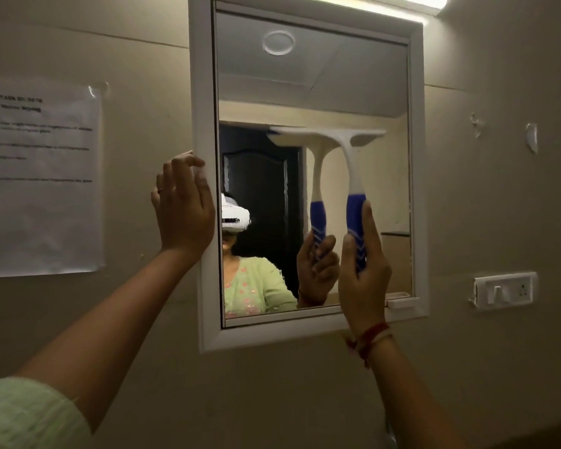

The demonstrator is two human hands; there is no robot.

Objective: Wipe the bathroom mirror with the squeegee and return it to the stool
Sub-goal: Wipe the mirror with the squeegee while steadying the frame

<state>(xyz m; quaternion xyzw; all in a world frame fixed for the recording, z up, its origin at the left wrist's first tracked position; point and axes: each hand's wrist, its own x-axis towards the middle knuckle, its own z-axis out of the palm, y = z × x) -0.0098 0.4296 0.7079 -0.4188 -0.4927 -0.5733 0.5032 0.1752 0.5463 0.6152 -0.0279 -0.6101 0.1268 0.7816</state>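
The bathroom mirror (311, 82) hangs on the wall in a white frame, tilted a little. My right hand (363, 273) grips the blue handle of the squeegee (353, 176), which stands upright with its white blade pressed flat against the glass at mid height. The squeegee's reflection shows just left of it. My left hand (183, 205) rests on the left edge of the mirror frame, fingers curled over it. The stool is out of view.
A printed paper sheet (39, 176) is taped to the wall left of the mirror. A white switch and socket plate (502, 291) sits at the right. A tube light (412, 6) glows above the mirror. A small white ledge (400, 301) sits at the frame's lower right.
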